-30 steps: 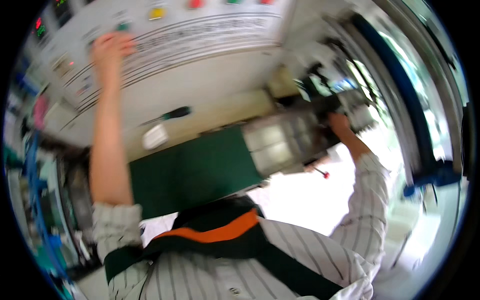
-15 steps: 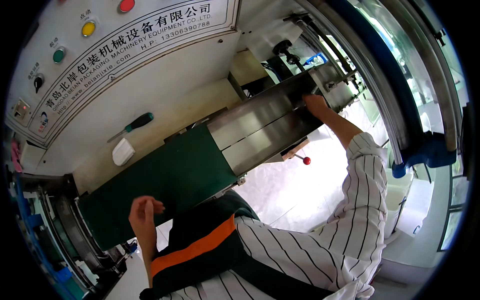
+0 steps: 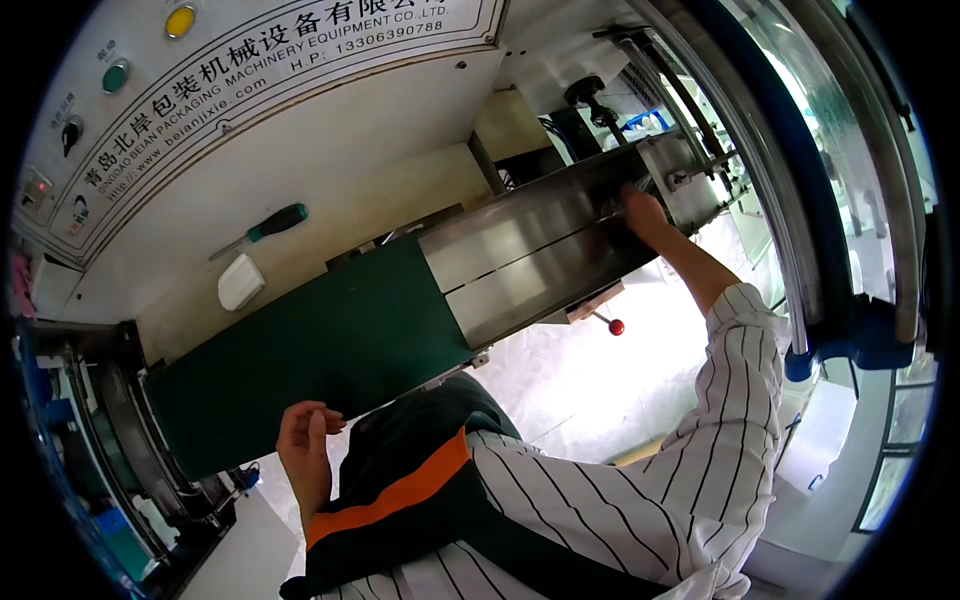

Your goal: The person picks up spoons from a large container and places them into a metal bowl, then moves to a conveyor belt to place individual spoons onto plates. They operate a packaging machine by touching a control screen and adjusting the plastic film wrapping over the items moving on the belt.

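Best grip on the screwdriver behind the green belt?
I'd take the screwdriver by its handle, coming over the green belt from the person's side. The handle is the thick end and points right; the thin shaft points left. The white block sits on the shaft's near side, so keep right of it.

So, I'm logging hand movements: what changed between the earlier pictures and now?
The left hand came down from the control panel toward the body, loosely curled at the near edge of the green belt. The right hand stayed at the right end of the metal plate, its grip unclear; the screwdriver and white block stayed put.
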A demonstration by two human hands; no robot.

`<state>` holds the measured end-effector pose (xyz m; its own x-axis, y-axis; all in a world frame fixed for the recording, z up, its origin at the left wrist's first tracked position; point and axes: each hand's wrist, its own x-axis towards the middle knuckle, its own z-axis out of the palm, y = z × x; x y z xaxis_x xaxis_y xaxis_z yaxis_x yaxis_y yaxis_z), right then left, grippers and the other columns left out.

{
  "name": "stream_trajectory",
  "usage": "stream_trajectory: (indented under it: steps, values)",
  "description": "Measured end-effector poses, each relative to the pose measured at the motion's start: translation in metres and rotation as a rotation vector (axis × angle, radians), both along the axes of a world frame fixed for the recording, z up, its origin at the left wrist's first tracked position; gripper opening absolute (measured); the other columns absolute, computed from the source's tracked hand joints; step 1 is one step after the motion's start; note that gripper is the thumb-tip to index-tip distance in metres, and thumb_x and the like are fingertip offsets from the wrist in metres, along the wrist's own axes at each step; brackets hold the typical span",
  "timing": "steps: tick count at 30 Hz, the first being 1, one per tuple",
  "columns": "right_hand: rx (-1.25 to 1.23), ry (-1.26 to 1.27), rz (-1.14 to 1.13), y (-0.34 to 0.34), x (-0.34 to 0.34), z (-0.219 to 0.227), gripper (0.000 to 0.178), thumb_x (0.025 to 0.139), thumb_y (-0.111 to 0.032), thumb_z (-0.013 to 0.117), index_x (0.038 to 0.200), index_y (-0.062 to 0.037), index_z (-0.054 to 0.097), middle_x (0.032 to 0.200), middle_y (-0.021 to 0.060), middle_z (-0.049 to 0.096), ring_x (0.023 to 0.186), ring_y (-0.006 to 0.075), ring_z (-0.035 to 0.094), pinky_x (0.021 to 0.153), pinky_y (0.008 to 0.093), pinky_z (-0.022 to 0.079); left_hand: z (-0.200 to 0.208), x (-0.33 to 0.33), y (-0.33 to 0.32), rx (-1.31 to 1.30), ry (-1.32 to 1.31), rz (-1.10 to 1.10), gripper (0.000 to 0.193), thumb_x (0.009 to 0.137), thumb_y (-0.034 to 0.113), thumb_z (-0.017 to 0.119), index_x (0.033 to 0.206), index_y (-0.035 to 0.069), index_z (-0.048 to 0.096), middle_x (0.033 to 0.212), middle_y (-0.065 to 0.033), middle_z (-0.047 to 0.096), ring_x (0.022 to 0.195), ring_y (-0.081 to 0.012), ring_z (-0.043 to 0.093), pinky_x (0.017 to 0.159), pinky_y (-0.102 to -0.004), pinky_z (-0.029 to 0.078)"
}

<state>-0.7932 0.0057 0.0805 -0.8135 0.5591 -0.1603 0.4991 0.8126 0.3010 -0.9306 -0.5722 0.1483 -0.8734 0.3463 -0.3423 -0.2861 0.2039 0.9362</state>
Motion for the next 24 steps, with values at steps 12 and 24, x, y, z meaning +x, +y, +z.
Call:
stream_trajectory:
  steps: [12,24]
  values:
    - [-0.087,0.281,0.119,0.028,0.015,-0.013,0.025,0.071,-0.007,0.056,0.095,-0.0035,0.053,0.089,0.0216,0.059,0.082,0.0389,0.058,0.07,0.0455,0.049,-0.001,-0.002,-0.05,-0.012,0.087,0.046,0.014,0.089,0.013,0.049,0.095,0.001,0.053,0.077,-0.01,0.061,0.068,-0.0155,0.059,0.065,-0.0267,0.048]
    - [-0.065,0.199,-0.002,0.01,0.009,-0.003,0.011,0.073,-0.019,0.057,0.074,-0.0076,0.059,0.073,0.0169,0.061,0.074,0.0356,0.06,0.065,0.0454,0.049,-0.006,0.013,-0.067,-0.051,-0.027,0.048,0.011,0.088,0.008,0.047,0.094,0.0,0.053,0.079,-0.0091,0.059,0.074,-0.0159,0.059,0.07,-0.027,0.048]
